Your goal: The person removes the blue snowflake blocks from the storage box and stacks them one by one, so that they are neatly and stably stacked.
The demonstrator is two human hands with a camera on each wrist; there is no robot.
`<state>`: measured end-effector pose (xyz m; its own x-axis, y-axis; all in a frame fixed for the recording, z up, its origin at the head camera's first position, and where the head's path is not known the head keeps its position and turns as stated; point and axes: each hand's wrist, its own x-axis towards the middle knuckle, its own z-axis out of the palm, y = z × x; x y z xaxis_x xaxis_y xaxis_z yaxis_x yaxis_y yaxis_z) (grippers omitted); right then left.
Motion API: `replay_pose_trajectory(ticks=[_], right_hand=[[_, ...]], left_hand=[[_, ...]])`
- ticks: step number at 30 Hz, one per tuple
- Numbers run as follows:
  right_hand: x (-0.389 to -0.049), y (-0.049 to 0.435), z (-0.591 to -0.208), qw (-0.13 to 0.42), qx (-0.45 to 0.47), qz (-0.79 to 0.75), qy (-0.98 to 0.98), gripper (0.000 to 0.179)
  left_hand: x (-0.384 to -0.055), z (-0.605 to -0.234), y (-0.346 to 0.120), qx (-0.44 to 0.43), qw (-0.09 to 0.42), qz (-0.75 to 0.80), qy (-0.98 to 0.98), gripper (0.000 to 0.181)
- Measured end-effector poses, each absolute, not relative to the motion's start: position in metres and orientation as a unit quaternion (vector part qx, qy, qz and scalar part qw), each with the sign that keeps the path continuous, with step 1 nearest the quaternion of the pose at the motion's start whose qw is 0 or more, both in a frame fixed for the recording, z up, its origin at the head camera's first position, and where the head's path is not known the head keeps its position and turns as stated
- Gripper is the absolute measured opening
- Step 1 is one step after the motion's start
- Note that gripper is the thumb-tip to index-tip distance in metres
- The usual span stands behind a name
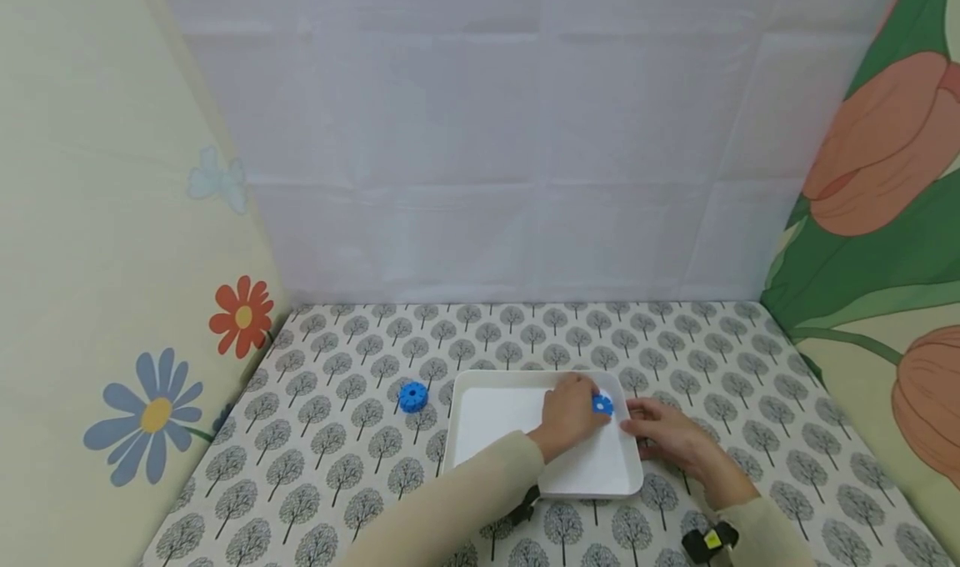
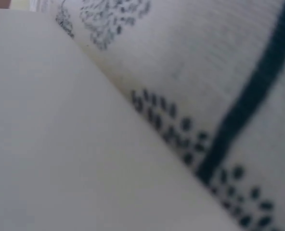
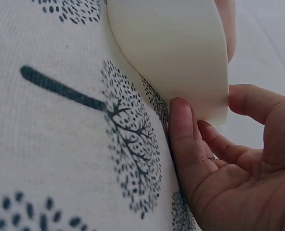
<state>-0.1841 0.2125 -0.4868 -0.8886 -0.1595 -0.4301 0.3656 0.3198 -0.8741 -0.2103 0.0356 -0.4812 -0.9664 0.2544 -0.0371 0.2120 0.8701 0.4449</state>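
A white rectangular tray (image 1: 495,434) lies on the tree-patterned cloth. My left hand (image 1: 572,410) reaches over the tray toward its right side, fingers bent, and pinches a small blue notched disc (image 1: 602,404) with a pale centre. Part of that disc is hidden by the fingers. At the tray's right wall, my right hand (image 1: 671,435) grips the edge with its fingertips. The right wrist view has the fingers (image 3: 182,120) of that hand at the tray's outer wall (image 3: 176,53). In the left wrist view only the tray's side (image 2: 75,144) and cloth show.
A thicker round blue notched piece (image 1: 413,397) with a centre hole lies on the cloth, left of the tray. The patterned cloth (image 1: 330,442) covers the table. A white sheet (image 1: 480,133) hangs behind it, and flower-printed panels stand at both sides.
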Motion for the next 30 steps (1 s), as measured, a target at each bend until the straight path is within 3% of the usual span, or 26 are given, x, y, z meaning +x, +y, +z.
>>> replay_pose_trajectory(ticks=[9, 30], right_hand=[[-0.185, 0.213, -0.485, 0.236, 0.054, -0.592, 0.768, 0.064], [-0.183, 0.212, -0.485, 0.227, 0.063, -0.574, 0.785, 0.061]], left_hand=[[-0.212, -0.477, 0.037, 0.095, 0.083, 0.258, 0.958, 0.037], [-0.196, -0.464, 0.008, 0.144, 0.063, 0.252, 0.955, 0.042]])
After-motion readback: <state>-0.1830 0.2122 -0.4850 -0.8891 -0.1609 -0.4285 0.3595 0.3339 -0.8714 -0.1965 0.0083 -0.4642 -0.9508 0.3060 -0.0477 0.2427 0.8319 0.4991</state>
